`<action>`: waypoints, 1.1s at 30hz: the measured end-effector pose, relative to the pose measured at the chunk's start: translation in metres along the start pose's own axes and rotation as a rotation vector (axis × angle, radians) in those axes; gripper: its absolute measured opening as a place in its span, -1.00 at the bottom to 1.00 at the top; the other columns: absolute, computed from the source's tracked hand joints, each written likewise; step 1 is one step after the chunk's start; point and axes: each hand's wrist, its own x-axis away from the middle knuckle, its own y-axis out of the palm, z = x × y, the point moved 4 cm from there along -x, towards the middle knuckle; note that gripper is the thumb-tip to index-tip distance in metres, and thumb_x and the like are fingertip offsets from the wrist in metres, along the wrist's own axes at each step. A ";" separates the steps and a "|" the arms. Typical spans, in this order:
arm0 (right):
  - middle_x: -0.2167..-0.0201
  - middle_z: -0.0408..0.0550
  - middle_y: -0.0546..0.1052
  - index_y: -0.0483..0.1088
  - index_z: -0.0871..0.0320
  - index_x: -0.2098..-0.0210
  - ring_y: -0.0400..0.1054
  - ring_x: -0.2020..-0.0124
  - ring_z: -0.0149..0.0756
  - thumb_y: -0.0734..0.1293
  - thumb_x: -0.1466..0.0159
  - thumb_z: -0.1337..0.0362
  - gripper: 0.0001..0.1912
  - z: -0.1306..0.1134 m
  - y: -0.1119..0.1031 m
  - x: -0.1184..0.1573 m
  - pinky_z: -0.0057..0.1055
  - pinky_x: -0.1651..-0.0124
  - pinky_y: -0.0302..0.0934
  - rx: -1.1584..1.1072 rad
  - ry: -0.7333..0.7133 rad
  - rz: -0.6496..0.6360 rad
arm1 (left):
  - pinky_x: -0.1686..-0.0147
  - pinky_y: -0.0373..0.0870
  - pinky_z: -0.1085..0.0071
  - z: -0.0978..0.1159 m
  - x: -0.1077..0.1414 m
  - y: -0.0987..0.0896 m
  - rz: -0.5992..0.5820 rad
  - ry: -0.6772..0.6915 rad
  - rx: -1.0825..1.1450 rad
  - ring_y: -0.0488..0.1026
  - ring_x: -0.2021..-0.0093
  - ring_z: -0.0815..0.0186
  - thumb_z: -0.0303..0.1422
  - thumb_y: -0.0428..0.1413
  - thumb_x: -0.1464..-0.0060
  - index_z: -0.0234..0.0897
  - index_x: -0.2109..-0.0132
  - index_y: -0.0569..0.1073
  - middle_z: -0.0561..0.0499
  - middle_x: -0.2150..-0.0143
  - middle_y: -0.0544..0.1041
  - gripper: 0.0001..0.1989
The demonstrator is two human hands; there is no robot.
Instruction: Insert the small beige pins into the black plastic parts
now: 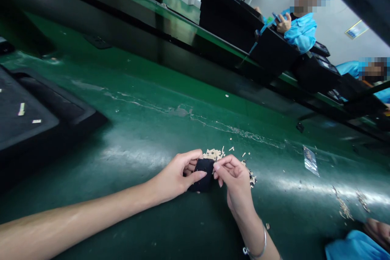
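A small black flat piece (pixel 204 172) is held just above the green table by my left hand (pixel 187 172), its thumb lying across the front and its fingers behind. At the piece's upper right edge, my right hand (pixel 233 172) has thumb and index finger pinched together; what sits between them is too small to make out. Behind both hands lies a pile of small cream-coloured strips (pixel 213 154). More cream and black bits (pixel 252 179) are scattered just right of my right hand.
A black tray (pixel 68 107) with a few cream strips stands at the left. Toward the right are a clear plastic bag (pixel 310 161) and small strip piles (pixel 343 205). A blue sleeve (pixel 353 248) shows at bottom right. Persons in blue sit beyond black bins (pixel 230 18).
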 end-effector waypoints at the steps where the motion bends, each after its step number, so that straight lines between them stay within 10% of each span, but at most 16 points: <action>1: 0.65 -0.21 0.36 0.35 0.19 0.49 0.20 0.63 -0.52 0.42 -0.04 0.25 -0.82 -0.001 -0.001 -0.001 -0.62 0.66 -0.02 0.005 0.006 -0.009 | 0.69 0.21 0.68 -0.001 -0.001 -0.001 0.001 -0.007 0.003 0.31 0.56 0.52 -0.41 0.06 -0.02 -0.29 0.41 0.15 0.17 0.52 0.32 -0.82; 16: 0.62 -0.23 0.36 0.29 0.16 0.50 0.16 0.66 -0.55 0.41 -0.05 0.21 -0.78 -0.003 0.000 0.000 -0.63 0.64 -0.01 -0.091 -0.021 -0.212 | 0.76 0.11 0.64 -0.006 -0.005 -0.003 -0.136 -0.062 0.112 0.42 0.66 0.40 -0.29 0.14 0.00 -0.28 0.32 0.18 0.10 0.52 0.47 -0.74; 21: 0.63 -0.25 0.35 0.29 0.14 0.48 0.18 0.63 -0.54 0.36 -0.13 0.23 -0.83 -0.003 -0.002 0.004 -0.60 0.58 0.03 0.040 -0.159 -0.098 | 0.43 0.33 0.51 0.004 0.001 -0.009 0.188 0.177 -0.224 0.46 0.22 0.31 -0.39 0.18 0.05 -0.20 0.11 0.28 0.04 0.24 0.48 -0.66; 33: 0.53 -0.22 0.36 0.36 0.13 0.47 0.20 0.55 -0.51 0.39 -0.09 0.26 -0.89 -0.006 0.005 0.011 -0.55 0.55 0.03 0.088 -0.180 -0.127 | 0.34 0.34 0.48 0.009 0.010 -0.002 0.150 0.460 -0.521 0.33 0.14 0.33 -0.59 0.03 -0.04 -0.10 -0.10 0.24 0.00 0.04 0.37 -0.51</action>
